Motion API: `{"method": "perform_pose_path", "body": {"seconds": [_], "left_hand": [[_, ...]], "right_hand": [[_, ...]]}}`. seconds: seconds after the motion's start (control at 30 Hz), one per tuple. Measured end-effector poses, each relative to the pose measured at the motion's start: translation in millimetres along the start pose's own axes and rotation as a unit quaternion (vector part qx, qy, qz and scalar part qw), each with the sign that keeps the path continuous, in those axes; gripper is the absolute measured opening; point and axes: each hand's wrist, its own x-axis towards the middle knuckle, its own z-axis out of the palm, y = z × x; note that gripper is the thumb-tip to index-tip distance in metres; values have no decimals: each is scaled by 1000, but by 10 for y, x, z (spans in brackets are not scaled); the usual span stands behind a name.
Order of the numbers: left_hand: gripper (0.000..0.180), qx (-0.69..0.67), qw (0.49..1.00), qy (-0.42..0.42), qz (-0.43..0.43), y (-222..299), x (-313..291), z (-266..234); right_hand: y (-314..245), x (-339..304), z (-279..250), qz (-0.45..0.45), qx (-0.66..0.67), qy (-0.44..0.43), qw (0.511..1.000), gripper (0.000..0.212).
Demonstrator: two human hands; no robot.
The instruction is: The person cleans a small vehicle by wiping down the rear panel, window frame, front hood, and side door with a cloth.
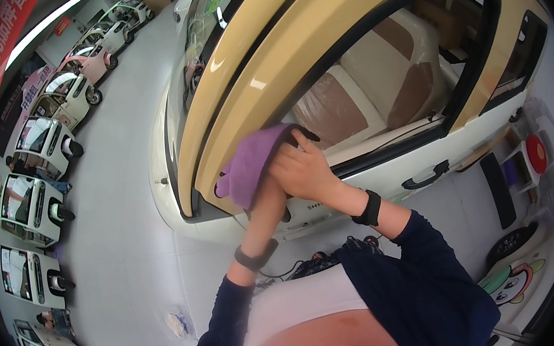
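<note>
A purple cloth (251, 160) lies bunched against the yellow pillar beside the front window of a small cream and yellow car (315, 62). My left hand (270, 196) reaches up into the cloth from below; its fingers are hidden by the fabric. My right hand (304, 170) is closed on the cloth's right edge, close to the lower corner of the window opening. Both wrists wear dark bands. Through the open window a seat (344, 109) in cream and brown shows under clear plastic wrap.
A black door handle (425, 175) sits right of my hands. Several small vehicles (34, 205) line the left side of the grey floor (123, 157). A stool with a red round seat (536, 154) stands at the right. A crumpled plastic bag (177, 323) lies on the floor.
</note>
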Motion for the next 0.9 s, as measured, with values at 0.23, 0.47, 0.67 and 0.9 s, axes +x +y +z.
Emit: {"method": "perform_pose_path", "body": {"seconds": [0.23,0.47,0.67,0.9], "left_hand": [[49,-12,959,217,184,156,312,140],[49,-49,923,274,264,536,380,-60],[54,-28,921,258,291,822,555,-234],[54,-90,894,267,349,1477,1055,-301]], "right_hand": [[205,119,-142,-16,-27,34,999,20],[394,218,-333,-8,-55,59,997,21],[591,322,-526,40,-49,90,994,19],[1076,481,-985,74,-151,135,976,23]]}}
